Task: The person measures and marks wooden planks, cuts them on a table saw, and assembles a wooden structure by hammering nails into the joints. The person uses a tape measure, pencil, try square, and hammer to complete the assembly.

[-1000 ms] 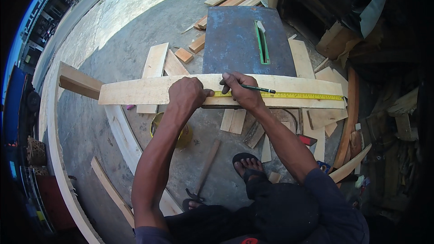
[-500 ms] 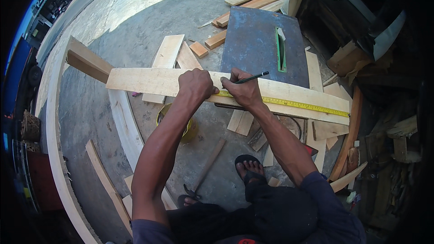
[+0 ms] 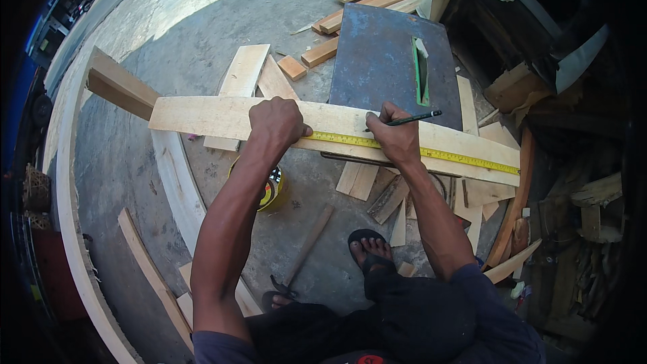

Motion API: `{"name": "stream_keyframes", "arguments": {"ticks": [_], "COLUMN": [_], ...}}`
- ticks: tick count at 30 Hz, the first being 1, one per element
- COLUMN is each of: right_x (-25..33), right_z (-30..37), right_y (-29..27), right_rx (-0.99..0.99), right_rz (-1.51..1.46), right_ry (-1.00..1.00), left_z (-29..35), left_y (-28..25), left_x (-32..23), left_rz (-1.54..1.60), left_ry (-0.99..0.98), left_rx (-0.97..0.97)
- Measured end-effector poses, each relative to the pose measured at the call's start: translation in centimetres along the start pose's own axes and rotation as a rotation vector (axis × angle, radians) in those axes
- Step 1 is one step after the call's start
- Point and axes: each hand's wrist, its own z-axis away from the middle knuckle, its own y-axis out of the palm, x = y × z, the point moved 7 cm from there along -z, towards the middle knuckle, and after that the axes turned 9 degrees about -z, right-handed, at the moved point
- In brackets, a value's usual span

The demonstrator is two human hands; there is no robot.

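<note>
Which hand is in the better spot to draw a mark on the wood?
Probably the right hand: it holds the pencil at the yellow tape measure on the plank. The left hand presses the tape down.

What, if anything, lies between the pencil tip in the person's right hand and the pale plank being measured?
Nothing visible does. The right hand holds the pencil with its tip down at the plank, just above the yellow tape measure. The left hand presses the plank further left, clear of the tip.
</note>
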Motion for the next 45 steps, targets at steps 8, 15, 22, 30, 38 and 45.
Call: {"name": "stream_keyframes", "arguments": {"ticks": [8,15,22,30,38,45], "right_x": [-0.6,-0.5,0.0,-0.3,-2.0,0.7], "right_z": [0.3,0.5,0.6,0.7,1.0,3.5], "right_y": [-0.4,-0.1,0.1,0.0,-1.1,-0.9], "right_rx": [0.033,0.078,0.074,0.096,-0.073,0.044], "right_rz": [0.059,0.077,0.146,0.136,-0.082,0.175], "right_ry": [-0.015,-0.028,-0.081,-0.074,-0.014,-0.185], "left_z": [0.3,0.4,0.4,0.2,0.3,0.6], "left_y": [-0.3,-0.1,-0.1,0.3,0.4,0.2], "left_x": [-0.1,-0.2,-0.2,0.0,0.1,-0.1], "left_rz": [0.006,0.007,0.000,0.019,0.018,0.007], "left_ry": [-0.021,-0.019,-0.018,-0.009,-0.013,-0.027], "left_rx": [-0.027,-0.013,-0.028,-0.011,-0.025,-0.063]}}
